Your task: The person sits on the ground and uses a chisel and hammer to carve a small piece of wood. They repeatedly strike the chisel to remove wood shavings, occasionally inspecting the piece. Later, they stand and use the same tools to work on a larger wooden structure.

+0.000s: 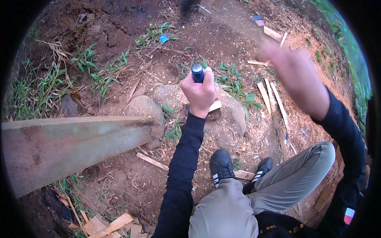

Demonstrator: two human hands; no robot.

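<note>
My left hand [198, 92] is closed around the blue handle of a chisel [197, 73], its metal-capped end pointing up. The blade is hidden below my fist. Beneath that hand, a small pale piece of wood [215, 105] lies on a reddish-brown block [214, 115] atop a large flat stone [232, 109]. My right hand [295, 77] is raised at the right, smeared by motion, with its fingers closed. From it a blurred brown handle runs up and left toward a dark head [189, 6] at the top edge; it looks like a hammer.
A thick wooden beam [79, 148] comes in from the left, its end by a rounded stone [145, 113]. Wood strips [279, 104] and shavings cover the ground at right. Offcuts [113, 226] are piled at lower left. My shoes [222, 164] stand near the flat stone.
</note>
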